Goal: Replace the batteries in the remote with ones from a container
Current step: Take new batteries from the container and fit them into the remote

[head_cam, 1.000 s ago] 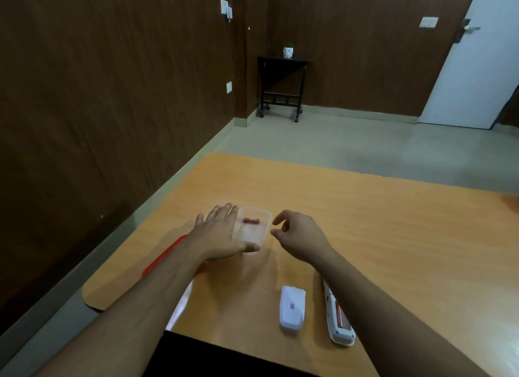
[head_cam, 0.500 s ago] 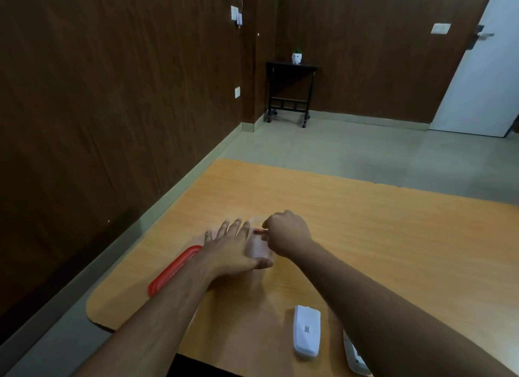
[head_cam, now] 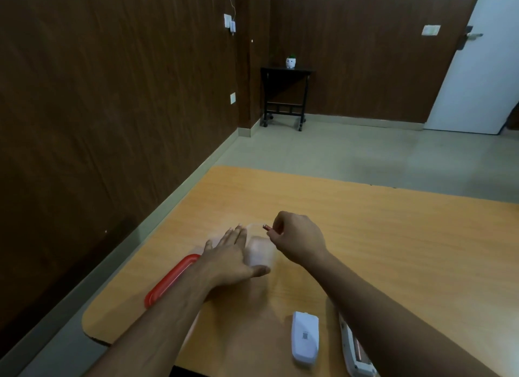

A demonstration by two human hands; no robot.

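A: Which way does the battery (head_cam: 266,227) point?

B: Its long axis runs almost left to right, a little tilted. The free end, with a pale metal tip, points to the left and slightly far. The other end is hidden inside the fingers (head_cam: 276,230).

A: Who holds it?

B: The right hand (head_cam: 297,240). It is curled nearly closed, and the fingertips pinch the battery just above the far right corner of the container (head_cam: 259,250). The battery does not touch the container.

A: And the left hand (head_cam: 231,257)?

B: It lies open and flat, fingers stretched together and pointing far. It grasps nothing. The palm side presses on the left edge of the container, and the thumb reaches along its near side.

A: How does the battery look?

B: Small, thin, red or reddish-brown. It is too small to read any print.

A: Where are the other things?

B: The container is clear plastic, low, and sits on the wooden table (head_cam: 393,236). I cannot tell if more batteries are inside. A red lid (head_cam: 168,281) lies to the left, partly under the left forearm. Near the right forearm lies the white remote (head_cam: 355,351), long axis near to far, with its battery bay open upward. Just left of it rests the white cover (head_cam: 304,338).
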